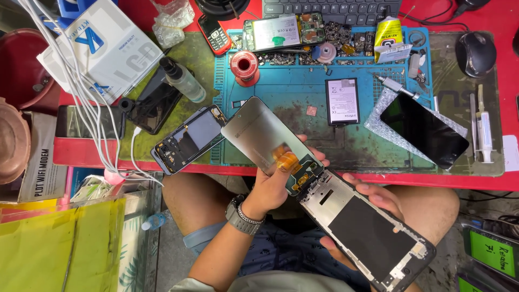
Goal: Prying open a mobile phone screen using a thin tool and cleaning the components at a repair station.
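1. Left hand: forearm comes up from 7 o'clock, wristwatch on the wrist, palm turned away from the camera. Fingers are clamped on the lower end of a display panel, thumb pressing by its orange flex cable.
2. Display panel: held back side up, grey and reflective, tilted with its top toward 11 o'clock. It hangs over the front edge of the desk, at frame centre.
3. Right hand: sits under a phone frame, fingers curling up over its 1 o'clock edge, palm mostly hidden. It is closed around the frame from beneath.
4. Phone frame: black midframe with a silver border, over the person's lap at 5 o'clock. Its top end meets the panel's bottom end; cannot tell whether they touch.
5. On the desk at 9 o'clock of the panel: an opened phone body, internals exposed, just beside the panel.
6. At 12 o'clock: blue work mat carrying a battery, a red spool and a parts phone with its board bare.
7. At 2 o'clock: a black screen lying on bubble wrap; a syringe just right of it; a mouse above.
8. At 10 o'clock: spray bottle, white box, white cables.
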